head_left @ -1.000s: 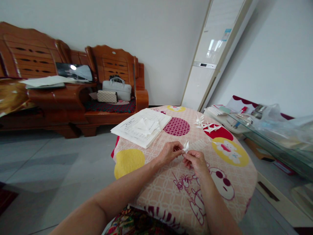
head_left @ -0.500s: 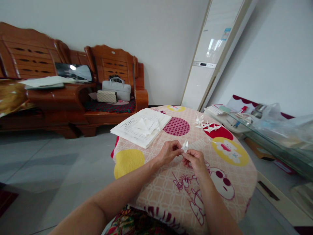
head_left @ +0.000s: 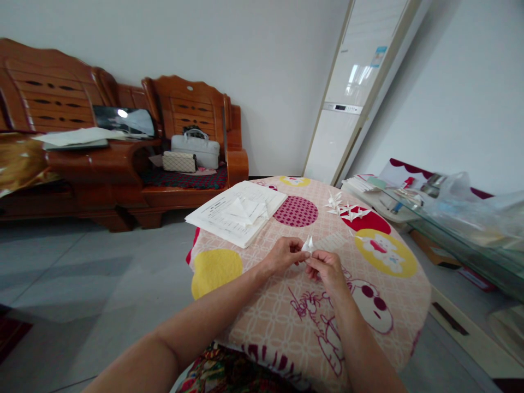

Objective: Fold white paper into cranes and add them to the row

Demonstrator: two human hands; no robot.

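Observation:
Over the round table with its patterned cloth, my left hand and my right hand meet, both closed in a pinch. Between their fingertips is a small piece of folded white paper, its pointed tips sticking up; its lower part is hidden by the fingers. Several folded paper cranes lie beyond my right hand, on the red patch of the cloth. A stack of printed sheets rests at the table's far left, with white paper pieces on top.
Beside the table on the right, a glass shelf carries a plastic bag and other items. A tall white air conditioner stands behind. At the back left is a wooden bench holding a grey handbag.
The folded paper has turned slightly in my fingertips, its points closer together now. Both hands stay almost in place; the cranes and sheets are unmoved.

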